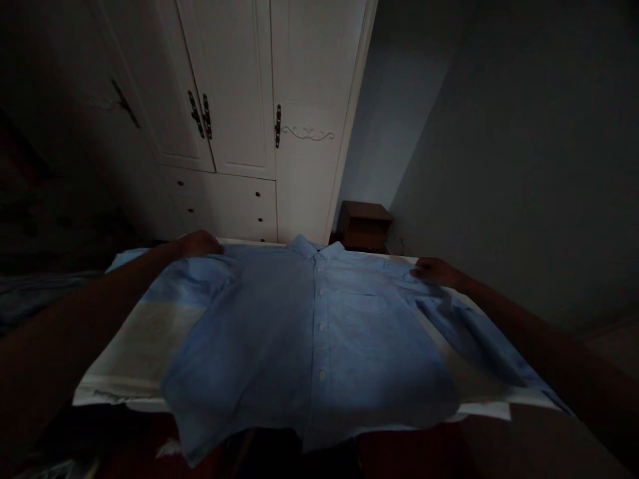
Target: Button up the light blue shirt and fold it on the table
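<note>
A light blue button-up shirt (279, 332) lies spread, front side up, with its collar away from me and its hem hanging over the near edge. My left hand (200, 244) grips the cloth at the shoulder on the left. At the opposite shoulder, my right hand (433, 271) pinches the fabric near the top of the sleeve. Both sleeves trail outward, the right one reaching down toward the near corner. Beneath the shirt is a white cloth-covered surface (144, 346). The fingertips are dim and partly hidden.
A white wardrobe (309, 80) with dark handles and drawers stands behind the surface. Right of it, a small brown cabinet (367, 223) sits in the corner by the grey wall (539, 166). Dark, unclear items lie at the far left and below the near edge.
</note>
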`<move>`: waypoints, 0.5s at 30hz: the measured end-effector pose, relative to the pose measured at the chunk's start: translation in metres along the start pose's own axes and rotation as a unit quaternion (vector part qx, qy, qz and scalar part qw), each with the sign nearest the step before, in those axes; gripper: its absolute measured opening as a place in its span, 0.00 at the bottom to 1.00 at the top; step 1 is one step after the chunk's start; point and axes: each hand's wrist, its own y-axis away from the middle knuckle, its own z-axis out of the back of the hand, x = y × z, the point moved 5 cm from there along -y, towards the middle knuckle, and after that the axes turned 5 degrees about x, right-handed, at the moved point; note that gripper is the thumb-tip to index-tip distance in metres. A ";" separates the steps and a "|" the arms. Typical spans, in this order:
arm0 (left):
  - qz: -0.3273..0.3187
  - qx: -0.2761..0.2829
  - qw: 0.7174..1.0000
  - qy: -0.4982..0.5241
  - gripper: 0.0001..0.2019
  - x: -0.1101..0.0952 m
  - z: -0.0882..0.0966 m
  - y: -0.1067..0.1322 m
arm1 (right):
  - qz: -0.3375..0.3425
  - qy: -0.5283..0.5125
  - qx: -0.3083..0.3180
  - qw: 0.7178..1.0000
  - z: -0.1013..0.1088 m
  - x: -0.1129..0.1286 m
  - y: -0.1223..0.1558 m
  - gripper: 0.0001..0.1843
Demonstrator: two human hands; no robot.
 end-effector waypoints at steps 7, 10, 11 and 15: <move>0.051 -0.113 0.991 -0.046 0.28 0.006 0.008 0.013 | -0.072 0.031 -0.093 0.993 0.008 -0.021 0.009 0.19; 0.035 -0.105 0.993 -0.039 0.27 0.003 -0.007 0.009 | -0.122 0.028 -0.053 0.991 -0.007 -0.024 0.008 0.21; 0.016 -0.109 0.994 -0.029 0.27 0.001 -0.011 0.007 | -0.125 0.019 -0.035 0.991 -0.010 -0.024 0.009 0.23; -0.050 -0.130 0.990 -0.011 0.26 0.005 -0.014 0.008 | -0.087 -0.061 0.041 0.993 -0.007 -0.028 0.024 0.32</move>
